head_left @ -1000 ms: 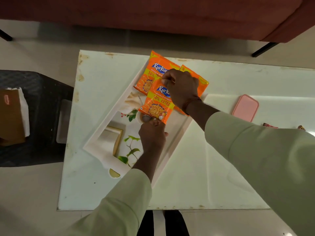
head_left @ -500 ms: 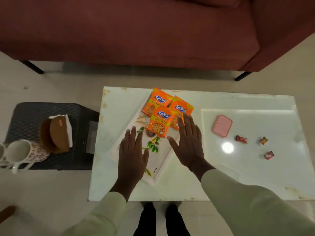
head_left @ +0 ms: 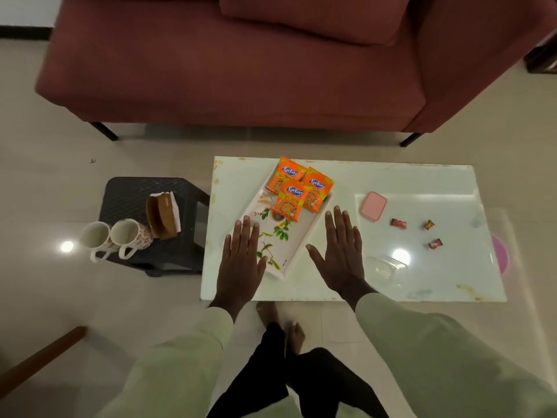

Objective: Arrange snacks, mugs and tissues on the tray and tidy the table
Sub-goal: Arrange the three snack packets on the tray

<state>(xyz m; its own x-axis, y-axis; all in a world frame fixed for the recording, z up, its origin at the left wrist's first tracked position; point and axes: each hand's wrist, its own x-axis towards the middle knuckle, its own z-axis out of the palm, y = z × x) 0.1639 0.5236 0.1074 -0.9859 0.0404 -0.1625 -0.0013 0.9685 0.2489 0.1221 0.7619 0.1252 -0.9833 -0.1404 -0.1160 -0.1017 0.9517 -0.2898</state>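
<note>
Three orange snack packets [head_left: 293, 197] lie overlapping at the far end of a white floral tray [head_left: 283, 254], which sits slanted on the white table [head_left: 331, 285]. My left hand [head_left: 241, 260] hovers flat, fingers apart, over the tray's near left corner. My right hand [head_left: 340, 251] is spread the same way just right of the tray. Both hold nothing. Two white floral mugs [head_left: 114, 238] and a brown tissue holder [head_left: 164, 217] stand on a dark stool [head_left: 132, 194] to the left of the table.
A pink lidded box [head_left: 373, 206] and three small wrapped candies [head_left: 398, 223] lie on the right half of the table. A clear plastic item [head_left: 387, 263] rests near the front. A maroon sofa [head_left: 241, 61] stands behind the table. My feet [head_left: 283, 324] are at its front edge.
Both hands have let go of the packets and drawn back toward me, now spread flat either side of the tray. The view has pulled back and widened.
</note>
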